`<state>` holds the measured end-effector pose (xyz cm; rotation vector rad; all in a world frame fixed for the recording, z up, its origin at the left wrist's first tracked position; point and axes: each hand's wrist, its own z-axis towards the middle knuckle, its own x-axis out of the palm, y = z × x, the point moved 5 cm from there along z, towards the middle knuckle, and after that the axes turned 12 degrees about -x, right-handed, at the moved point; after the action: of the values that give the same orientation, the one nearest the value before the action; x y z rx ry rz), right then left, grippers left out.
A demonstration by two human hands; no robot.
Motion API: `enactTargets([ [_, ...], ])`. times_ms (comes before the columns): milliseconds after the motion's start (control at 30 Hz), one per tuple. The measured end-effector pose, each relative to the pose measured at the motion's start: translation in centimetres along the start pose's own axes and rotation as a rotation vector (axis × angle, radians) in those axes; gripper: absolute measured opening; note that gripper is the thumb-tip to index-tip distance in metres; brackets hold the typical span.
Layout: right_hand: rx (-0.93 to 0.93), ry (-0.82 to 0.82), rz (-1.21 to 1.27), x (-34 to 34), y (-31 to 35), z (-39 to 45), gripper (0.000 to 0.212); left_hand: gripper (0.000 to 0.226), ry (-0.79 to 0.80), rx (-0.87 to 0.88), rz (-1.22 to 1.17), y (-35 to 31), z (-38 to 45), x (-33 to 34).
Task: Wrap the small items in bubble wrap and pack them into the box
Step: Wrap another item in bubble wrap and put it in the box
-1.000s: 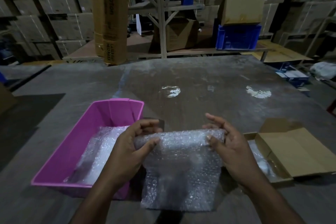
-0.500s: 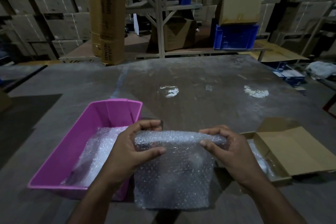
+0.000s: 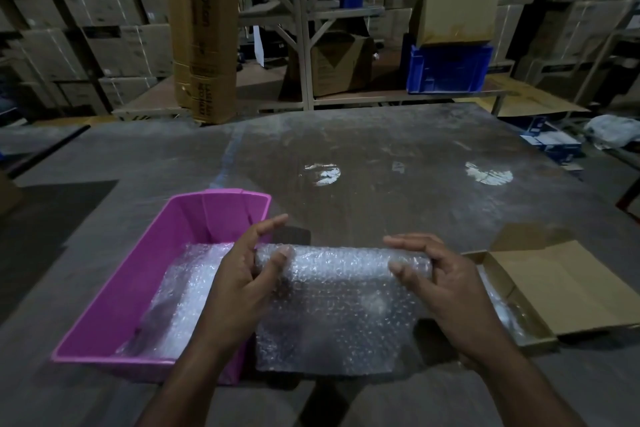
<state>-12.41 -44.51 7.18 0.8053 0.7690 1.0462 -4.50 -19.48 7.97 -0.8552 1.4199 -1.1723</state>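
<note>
Bubble wrap is seen in the head view as a clear sheet held over the near edge of a grey table, its upper edge rolled into a tube and its lower part hanging flat toward the viewer. The roll is gripped at its left end by the left hand, whose thumb is pressed on the front of the roll while the fingers are curled loosely over the back, the index finger being lifted clear. The right end is clasped by the right hand, with the thumb laid on the front and the fingers arched over the top. Whatever is rolled inside cannot be made out through the wrap; only a dim dark shape is hinted at, possibly the item.

A pink plastic bin is set on the table just left of the left hand, and more crumpled bubble wrap is held in it. A dark flat object is partly shown behind the roll, beside the bin's far corner. An open cardboard box is placed just right of the right hand, its flap folded outward, with something shiny and clear lying in its tray. Stacked cartons, a blue crate and metal shelving are ranged behind the table in poor light.
</note>
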Motion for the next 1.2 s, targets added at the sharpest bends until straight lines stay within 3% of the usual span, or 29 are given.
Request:
enactTargets([
  [100,-0.034,0.131,-0.089,0.4,0.1,0.1,0.038,0.025,0.046,0.018,-0.09,-1.2,-0.3,0.2],
  [233,-0.051,0.062,-0.119,0.2,-0.5,0.2,0.022,0.023,0.116,0.018,-0.065,-1.5,-0.2,0.3],
  [333,-0.041,0.038,-0.09,0.0,-0.6,0.2,0.015,0.041,0.198,-0.014,-0.054,-0.7,-0.2,0.4],
  [500,0.047,-0.007,-0.04,-0.1,-0.7,0.1,0.015,0.024,0.103,0.039,-0.063,-0.2,0.4,-0.1],
  [667,0.063,-0.062,0.045,-0.1,-1.1,-0.1,0.034,0.024,0.097,-0.02,-0.115,-0.2,0.3,0.0],
  [800,0.013,-0.043,0.009,-0.2,-0.4,0.1,0.023,0.043,0.087,-0.035,-0.145,-0.2,0.3,-0.2],
  [900,-0.017,0.082,-0.045,0.5,-0.2,0.0,0.046,0.054,0.058,-0.011,-0.133,-0.2,0.2,-0.3],
  [967,-0.026,0.118,-0.091,1.0,-0.3,-0.1,0.051,0.058,0.04,0.024,-0.081,-0.4,0.1,-0.2],
  [1200,-0.004,0.072,-0.078,0.7,-0.3,0.3,0.025,0.038,0.143,0.184,0.097,-1.4,0.0,-0.5],
])
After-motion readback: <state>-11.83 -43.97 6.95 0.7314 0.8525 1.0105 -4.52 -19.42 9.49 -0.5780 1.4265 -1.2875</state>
